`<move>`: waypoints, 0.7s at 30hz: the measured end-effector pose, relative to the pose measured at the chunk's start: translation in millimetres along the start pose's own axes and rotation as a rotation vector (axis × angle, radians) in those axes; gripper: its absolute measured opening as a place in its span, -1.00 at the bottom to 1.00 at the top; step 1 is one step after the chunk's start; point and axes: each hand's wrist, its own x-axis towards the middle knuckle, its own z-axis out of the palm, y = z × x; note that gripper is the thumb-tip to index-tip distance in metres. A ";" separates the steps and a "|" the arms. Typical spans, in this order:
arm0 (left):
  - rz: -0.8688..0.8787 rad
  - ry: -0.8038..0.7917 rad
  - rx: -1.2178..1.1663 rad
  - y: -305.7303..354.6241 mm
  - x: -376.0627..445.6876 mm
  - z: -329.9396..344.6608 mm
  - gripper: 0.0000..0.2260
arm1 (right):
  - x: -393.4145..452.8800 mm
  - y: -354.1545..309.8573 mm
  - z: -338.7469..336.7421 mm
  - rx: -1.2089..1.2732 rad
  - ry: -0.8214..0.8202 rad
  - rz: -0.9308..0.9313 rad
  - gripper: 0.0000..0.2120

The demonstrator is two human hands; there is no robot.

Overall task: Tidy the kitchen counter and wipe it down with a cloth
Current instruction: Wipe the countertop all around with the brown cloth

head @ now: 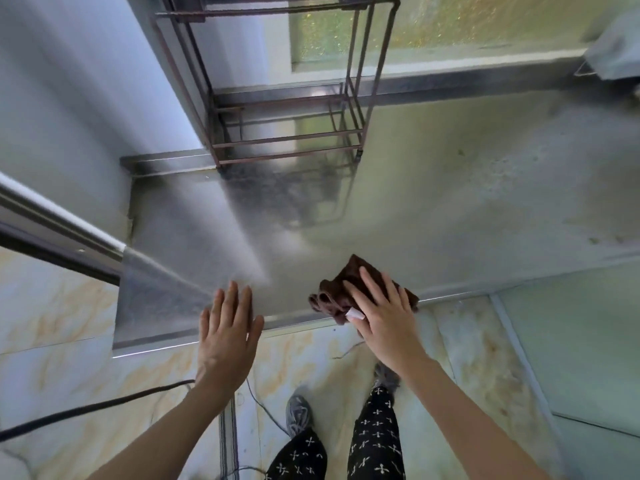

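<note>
A steel kitchen counter (pixel 433 202) fills the middle of the view, dull and spotted on its right half. A crumpled dark brown cloth (pixel 341 287) lies at the counter's front edge. My right hand (pixel 382 313) presses flat on the cloth with straight, spread fingers. A white label pokes out of the cloth by the thumb. My left hand (pixel 228 327) rests flat on the counter's front edge, left of the cloth, fingers straight and together, holding nothing.
A rusty brown wire rack (pixel 287 143) stands at the back left of the counter against the wall. A frosted window (pixel 433 26) runs behind. A grey object (pixel 613 57) sits at the far right. Cables trail on the marble-patterned floor (pixel 86 375) by my feet.
</note>
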 end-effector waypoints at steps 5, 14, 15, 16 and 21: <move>-0.013 0.039 -0.059 44.4 17.8 -21.6 -0.41 | 19.0 88.0 -27.6 0.042 0.036 0.315 -0.43; 0.198 -0.003 -0.126 166.3 84.4 -13.1 -0.52 | 24.0 85.3 -33.5 0.051 0.051 0.226 -0.43; 0.219 -0.012 -0.122 176.6 93.4 -12.6 -0.52 | 19.9 89.4 -33.1 -0.003 0.044 0.120 -0.46; 0.231 -0.021 -0.118 186.3 103.2 -13.0 -0.51 | 19.2 99.3 -33.1 -0.032 0.040 0.031 -0.49; 0.229 -0.035 -0.093 224.7 152.5 -13.4 -0.43 | 56.9 188.0 -52.9 -0.029 0.004 -0.068 -0.53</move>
